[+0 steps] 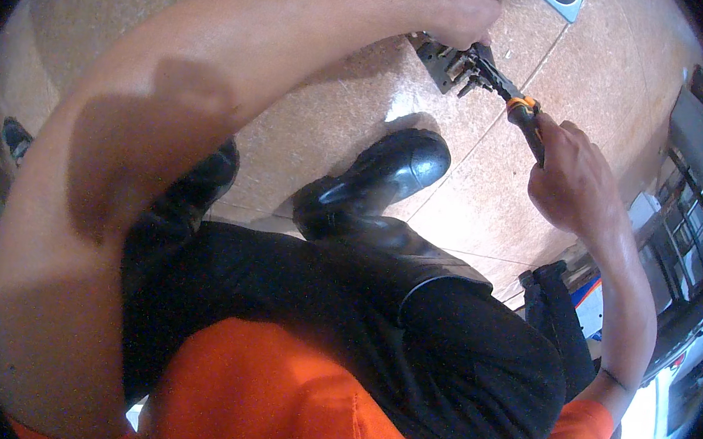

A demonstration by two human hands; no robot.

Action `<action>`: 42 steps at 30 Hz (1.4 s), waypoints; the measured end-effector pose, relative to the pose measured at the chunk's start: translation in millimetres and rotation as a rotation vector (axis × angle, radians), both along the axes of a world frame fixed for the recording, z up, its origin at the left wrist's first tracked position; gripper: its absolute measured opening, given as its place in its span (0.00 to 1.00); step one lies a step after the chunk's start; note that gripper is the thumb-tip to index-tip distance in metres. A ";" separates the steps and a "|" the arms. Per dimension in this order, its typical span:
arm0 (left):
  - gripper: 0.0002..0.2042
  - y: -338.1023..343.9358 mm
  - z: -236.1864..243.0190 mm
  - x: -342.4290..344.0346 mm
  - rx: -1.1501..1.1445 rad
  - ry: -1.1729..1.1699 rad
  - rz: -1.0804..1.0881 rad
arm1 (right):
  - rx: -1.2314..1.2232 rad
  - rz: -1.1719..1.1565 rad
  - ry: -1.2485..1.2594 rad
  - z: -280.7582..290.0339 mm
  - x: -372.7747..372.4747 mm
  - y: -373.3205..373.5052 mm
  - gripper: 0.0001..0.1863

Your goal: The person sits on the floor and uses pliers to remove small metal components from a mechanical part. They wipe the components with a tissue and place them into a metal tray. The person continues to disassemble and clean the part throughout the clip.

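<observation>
Our orange shirt fills the foreground. Left hand clamps the small metal part against the tiled floor; right hand grips the pliers (jaws on the part), so we brace firmly and twist gently.

Your left arm sweeps in big from the near left, elbow bent, forearm stretching to the far side, and your bare left hand is curled knuckles-up, fingers pinched down. Your bare right hand sits nearer on the right, fist wrapped tight, wrist cocked, forearm running back toward you.
</observation>
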State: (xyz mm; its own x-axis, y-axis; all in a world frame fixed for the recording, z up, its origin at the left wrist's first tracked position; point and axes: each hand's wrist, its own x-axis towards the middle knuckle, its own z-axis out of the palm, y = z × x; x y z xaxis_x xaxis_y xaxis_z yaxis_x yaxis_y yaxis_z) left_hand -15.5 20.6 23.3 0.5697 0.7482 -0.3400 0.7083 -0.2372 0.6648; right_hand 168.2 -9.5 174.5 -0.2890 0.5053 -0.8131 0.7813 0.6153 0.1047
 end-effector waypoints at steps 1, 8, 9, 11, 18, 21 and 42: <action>0.16 1.3 0.4 0.9 -0.006 0.005 -0.024 | 0.011 0.022 -0.004 0.0 2.3 0.0 0.19; 0.13 7.7 -4.5 3.0 -0.005 0.053 -0.077 | 0.187 0.231 -0.092 -1.8 3.3 -6.2 0.16; 0.12 8.8 -0.9 1.9 -0.021 0.062 -0.090 | 0.230 0.293 -0.081 -2.1 5.0 -7.5 0.15; 0.12 11.9 1.8 2.3 -0.022 0.082 -0.130 | 0.293 0.397 -0.063 -1.2 7.3 -6.6 0.14; 0.11 12.8 -0.5 3.1 0.001 0.063 -0.120 | 0.265 0.360 -0.089 0.7 5.0 -4.5 0.18; 0.12 11.1 1.0 2.8 0.010 0.047 -0.120 | 0.134 0.152 -0.101 2.4 0.8 -1.7 0.20; 0.16 5.9 -3.3 3.7 0.040 0.038 -0.044 | -0.233 -0.338 -0.023 1.3 -6.1 5.9 0.18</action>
State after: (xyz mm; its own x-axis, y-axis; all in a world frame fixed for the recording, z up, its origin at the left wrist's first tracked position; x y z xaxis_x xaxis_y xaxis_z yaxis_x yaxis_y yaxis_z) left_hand -11.8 26.6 20.0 0.5894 0.7363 -0.3325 0.7214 -0.2944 0.6268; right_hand 162.1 -3.5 175.8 -0.1188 0.3704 -0.9213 0.9427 0.3334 0.0124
